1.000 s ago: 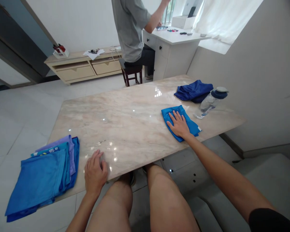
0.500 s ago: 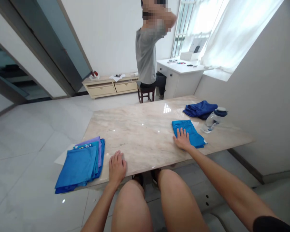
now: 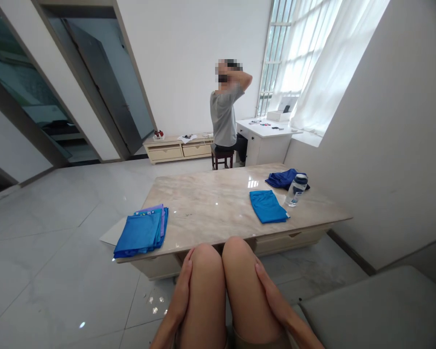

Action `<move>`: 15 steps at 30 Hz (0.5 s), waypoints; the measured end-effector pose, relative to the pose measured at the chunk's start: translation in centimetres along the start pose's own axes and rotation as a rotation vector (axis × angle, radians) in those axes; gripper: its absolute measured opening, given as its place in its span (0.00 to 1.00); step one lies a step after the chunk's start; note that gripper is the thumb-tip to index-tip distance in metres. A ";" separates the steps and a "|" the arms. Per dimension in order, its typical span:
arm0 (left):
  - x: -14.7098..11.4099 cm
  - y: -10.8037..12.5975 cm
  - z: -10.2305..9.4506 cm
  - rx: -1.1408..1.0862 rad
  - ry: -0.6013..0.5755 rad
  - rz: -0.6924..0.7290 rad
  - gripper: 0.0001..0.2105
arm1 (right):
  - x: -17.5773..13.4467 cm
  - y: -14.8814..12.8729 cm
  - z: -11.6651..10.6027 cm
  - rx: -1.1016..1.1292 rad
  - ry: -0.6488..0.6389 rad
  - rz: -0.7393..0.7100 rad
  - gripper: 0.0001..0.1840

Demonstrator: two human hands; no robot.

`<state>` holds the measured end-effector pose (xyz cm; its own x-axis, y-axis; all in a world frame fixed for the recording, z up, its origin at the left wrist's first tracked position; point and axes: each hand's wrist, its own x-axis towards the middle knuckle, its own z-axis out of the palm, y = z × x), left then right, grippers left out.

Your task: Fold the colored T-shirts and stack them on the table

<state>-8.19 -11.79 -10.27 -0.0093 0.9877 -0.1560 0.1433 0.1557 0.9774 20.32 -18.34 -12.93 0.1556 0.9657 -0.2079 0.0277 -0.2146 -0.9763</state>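
My left hand (image 3: 182,287) rests flat along the outer side of my left knee, fingers stretched out and holding nothing. Against the outer side of my right knee lies my right hand (image 3: 272,293), also flat, with some fingers hidden from view. On the marble-topped table (image 3: 207,203) ahead, a folded bright-blue cloth (image 3: 268,207) lies right of the middle. A stack of folded blue and purple cloths (image 3: 140,233) sits at the left edge. Neither hand touches the cloths or the table.
A clear water bottle (image 3: 295,193) with a dark lid stands at the table's right, before a crumpled dark-blue cloth (image 3: 281,179). Beyond the table a person (image 3: 223,116) sits on a stool, near a white desk (image 3: 269,140) and a low cabinet (image 3: 167,154). A grey sofa (image 3: 381,305) is at right.
Both hands have left the tabletop and moved back to my knees; my right hand has come off the bright-blue cloth. My knees have drawn together, and the camera view has shifted upward.
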 end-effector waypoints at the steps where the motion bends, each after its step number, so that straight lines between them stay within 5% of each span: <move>1: -0.4 0.1 0.4 0.055 0.016 0.056 0.34 | -0.2 -0.5 0.4 -0.113 0.020 -0.066 0.55; 5: -2.0 -0.2 2.7 0.437 0.145 0.334 0.36 | -0.5 -1.2 3.2 -0.622 0.287 -0.327 0.53; 9: -4.6 -0.7 4.1 0.684 0.274 0.453 0.36 | -2.0 -0.9 5.4 -0.916 0.454 -0.529 0.52; 12: -6.0 -0.9 2.9 0.721 0.176 0.505 0.38 | -3.2 -0.6 5.2 -1.017 0.444 -0.639 0.54; 15: -6.2 -1.3 -0.1 0.663 0.068 0.400 0.33 | -3.1 -0.2 4.3 -1.003 0.389 -0.703 0.55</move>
<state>-8.41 -18.12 -10.56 0.1104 0.9691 0.2205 0.7105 -0.2321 0.6643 15.63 -20.63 -12.31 0.0762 0.8460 0.5277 0.9218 0.1420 -0.3607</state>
